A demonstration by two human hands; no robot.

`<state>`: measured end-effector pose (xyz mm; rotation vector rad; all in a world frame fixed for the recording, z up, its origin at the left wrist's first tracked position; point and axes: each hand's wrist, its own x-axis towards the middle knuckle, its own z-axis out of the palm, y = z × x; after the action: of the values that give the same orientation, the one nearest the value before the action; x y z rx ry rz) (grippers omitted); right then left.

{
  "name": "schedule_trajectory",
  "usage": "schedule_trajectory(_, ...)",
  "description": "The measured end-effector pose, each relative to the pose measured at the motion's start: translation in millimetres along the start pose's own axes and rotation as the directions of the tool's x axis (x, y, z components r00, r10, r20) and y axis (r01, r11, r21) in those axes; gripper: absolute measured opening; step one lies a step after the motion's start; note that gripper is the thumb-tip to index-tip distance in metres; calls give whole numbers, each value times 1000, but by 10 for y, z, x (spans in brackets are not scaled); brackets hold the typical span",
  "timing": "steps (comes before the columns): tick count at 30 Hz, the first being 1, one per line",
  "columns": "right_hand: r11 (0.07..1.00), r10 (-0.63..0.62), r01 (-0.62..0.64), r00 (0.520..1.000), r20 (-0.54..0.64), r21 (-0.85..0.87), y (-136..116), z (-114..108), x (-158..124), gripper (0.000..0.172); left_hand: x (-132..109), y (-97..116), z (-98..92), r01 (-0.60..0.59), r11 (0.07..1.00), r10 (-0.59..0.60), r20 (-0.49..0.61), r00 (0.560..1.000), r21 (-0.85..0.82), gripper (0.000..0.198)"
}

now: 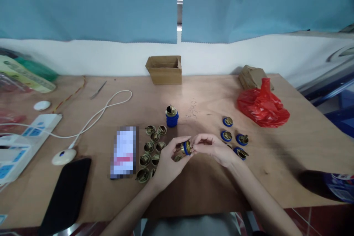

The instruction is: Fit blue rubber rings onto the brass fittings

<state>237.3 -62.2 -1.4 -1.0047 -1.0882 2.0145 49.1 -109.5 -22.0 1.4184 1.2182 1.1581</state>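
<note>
My left hand (pixel 172 160) grips a brass fitting with a blue ring (pixel 187 148) between thumb and fingers, above the table's front middle. The fingertips of my right hand (pixel 211 147) pinch together at the fitting's right side; whatever small piece they hold there is hidden. Left of my hands, several brass fittings without blue rings (pixel 149 147) lie in rows, partly covered by my left hand. Several fittings with blue rings (pixel 226 135) rest to the right. Behind my hands stands a stack of blue rings (pixel 172 120) around an upright brass piece (pixel 171 110).
A phone with a lit screen (pixel 124 153), a black phone (pixel 68 191), a white cable (pixel 103 110) and a power strip (pixel 24 147) lie left. An open cardboard box (pixel 166 77) stands behind. To the right are a red plastic bag (pixel 262 105) and a dark bottle (pixel 318 184).
</note>
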Motion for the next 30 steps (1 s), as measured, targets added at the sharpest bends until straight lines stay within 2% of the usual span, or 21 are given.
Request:
schedule_trajectory(5,995,-8,7,1000,-13,-104,-48,6,-20,27,-13,-33,14,-102,990,102,0,995,93,34)
schedule_trajectory(14,989,29,-20,998,59,-150,-54,-37,-22,28,-45,-61,25,-182,976,181,17,983,123,35)
schedule_trajectory(18,974,-58,72,996,69,-216,-50,-4,-51,29,-48,-74,15,-260,951,263,4,965,169,34)
schedule_trajectory(22,880,-189,220,975,115,-420,-74,46,-106,23,-67,-95,9,-310,941,316,-24,949,136,37)
schedule_trajectory(26,753,-269,307,951,154,-581,-112,102,-172,14,-83,-124,5,-351,929,359,-58,931,118,39)
schedule_trajectory(30,611,-326,353,928,181,-708,-157,159,-208,8,-77,-152,-1,-344,932,354,-76,932,117,41)
